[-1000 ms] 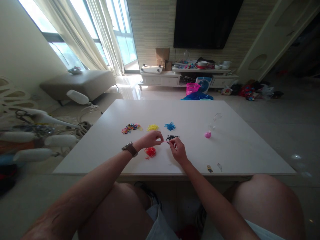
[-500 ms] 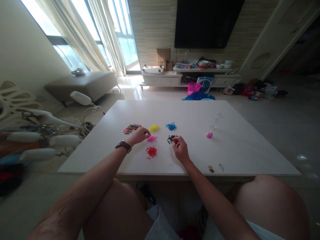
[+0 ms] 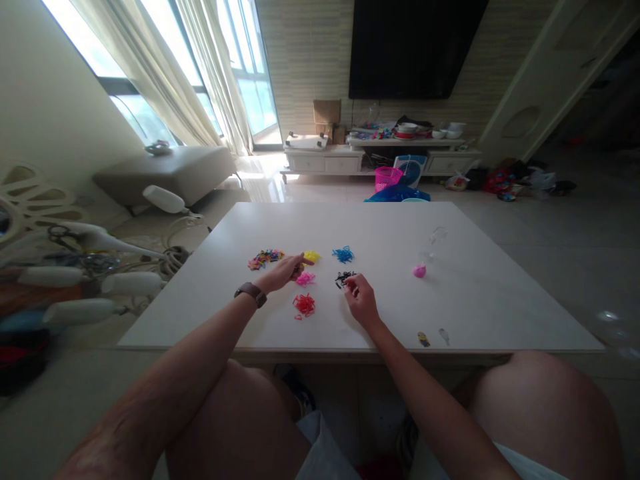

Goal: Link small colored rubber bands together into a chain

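Small loops that look like rubber bands lie in piles sorted by colour on the white table (image 3: 390,227). My left hand (image 3: 286,272), with a dark watch at the wrist, hovers over the pink pile (image 3: 306,279). Its index finger stretches out by the yellow pile (image 3: 312,256), while the other fingers curl under. My right hand (image 3: 362,300) is closed at the edge of the black pile (image 3: 343,279); whatever its fingertips pinch is too small to make out. A mixed-colour pile (image 3: 264,259) lies left, a red pile (image 3: 304,305) nearer me, a blue pile (image 3: 343,254) farther back.
On the table's right side are a pink object (image 3: 419,271) and a clear plastic piece (image 3: 438,235). Two small flat items, one a yellow figure (image 3: 423,339), lie by the front edge. A pink basket (image 3: 387,179) stands on the floor beyond.
My left hand has shifted slightly right, and its pinched fingers have parted, with the index finger now extended toward the yellow pile. My right hand stays by the black pile.
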`<state>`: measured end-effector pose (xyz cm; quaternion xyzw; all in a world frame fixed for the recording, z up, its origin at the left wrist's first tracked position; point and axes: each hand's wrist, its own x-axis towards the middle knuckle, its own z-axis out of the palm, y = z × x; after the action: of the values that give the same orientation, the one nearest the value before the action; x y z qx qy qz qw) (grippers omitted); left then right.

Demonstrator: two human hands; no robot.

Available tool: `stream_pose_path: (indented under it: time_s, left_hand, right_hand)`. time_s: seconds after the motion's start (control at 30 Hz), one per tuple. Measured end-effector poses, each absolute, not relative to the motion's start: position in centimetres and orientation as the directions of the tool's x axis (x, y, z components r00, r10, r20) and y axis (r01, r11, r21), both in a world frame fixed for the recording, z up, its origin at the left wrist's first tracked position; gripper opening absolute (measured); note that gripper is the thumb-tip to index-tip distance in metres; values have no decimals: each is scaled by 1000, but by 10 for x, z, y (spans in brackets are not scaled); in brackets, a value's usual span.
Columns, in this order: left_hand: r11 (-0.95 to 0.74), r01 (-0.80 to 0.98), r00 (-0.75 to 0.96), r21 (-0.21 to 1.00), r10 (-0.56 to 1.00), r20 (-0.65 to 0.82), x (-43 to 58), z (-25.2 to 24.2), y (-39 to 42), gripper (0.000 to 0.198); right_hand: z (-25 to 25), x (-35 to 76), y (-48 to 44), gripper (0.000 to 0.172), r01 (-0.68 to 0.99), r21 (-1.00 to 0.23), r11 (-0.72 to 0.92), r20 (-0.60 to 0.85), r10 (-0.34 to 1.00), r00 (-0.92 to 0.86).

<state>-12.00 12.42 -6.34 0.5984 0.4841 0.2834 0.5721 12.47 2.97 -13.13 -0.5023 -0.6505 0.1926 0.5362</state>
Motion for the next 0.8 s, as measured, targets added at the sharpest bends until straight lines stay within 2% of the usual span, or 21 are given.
stream_pose_path:
  time_s: [0.1, 0.23, 0.43, 0.8]
  left_hand:
    - [434, 10, 508, 901, 774, -378, -115, -62, 119, 57]
    - [584, -11, 609, 812, 648, -457, -108, -61, 115, 54]
    - [556, 75, 636, 828, 613, -469, -90, -60, 110, 27]
    - [438, 152, 740, 886, 544, -396, -74, -58, 102, 35]
  right_hand:
    - [-131, 125, 30, 8, 453, -785, 423, 504, 861, 69]
    - [-129, 124, 28, 6, 459, -779, 427, 501, 864, 47]
    - [-124, 124, 27, 10, 447, -769, 457, 518, 855, 17]
    - [-129, 125, 28, 13, 409, -788, 461, 500, 866, -13]
